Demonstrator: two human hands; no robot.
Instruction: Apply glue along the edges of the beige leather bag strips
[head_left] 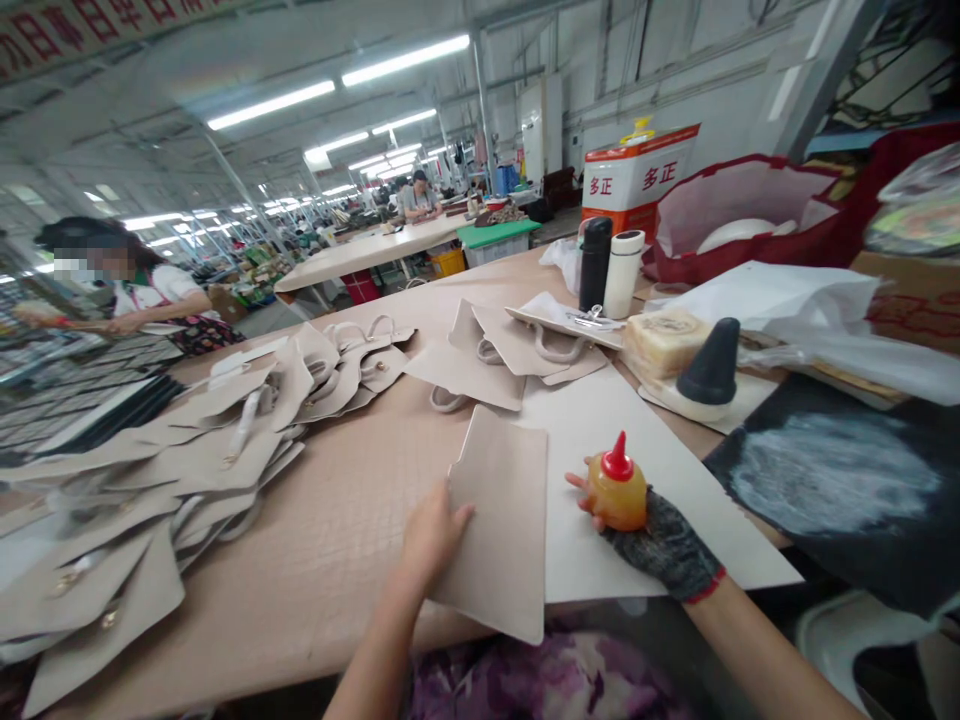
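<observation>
- Left hand [433, 532] lies flat, fingers loose, on a beige panel [501, 520] at the table's [330, 540] near edge.
- Gloved right hand [660, 540] grips a glue bottle [616, 490] over white card [600, 440]; its fingers are mostly hidden behind the bottle.

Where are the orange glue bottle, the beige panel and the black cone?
orange glue bottle [616, 495], head view, on its round body.
beige panel [502, 510], head view, on its flat middle.
black cone [712, 362], head view, on its side.
</observation>
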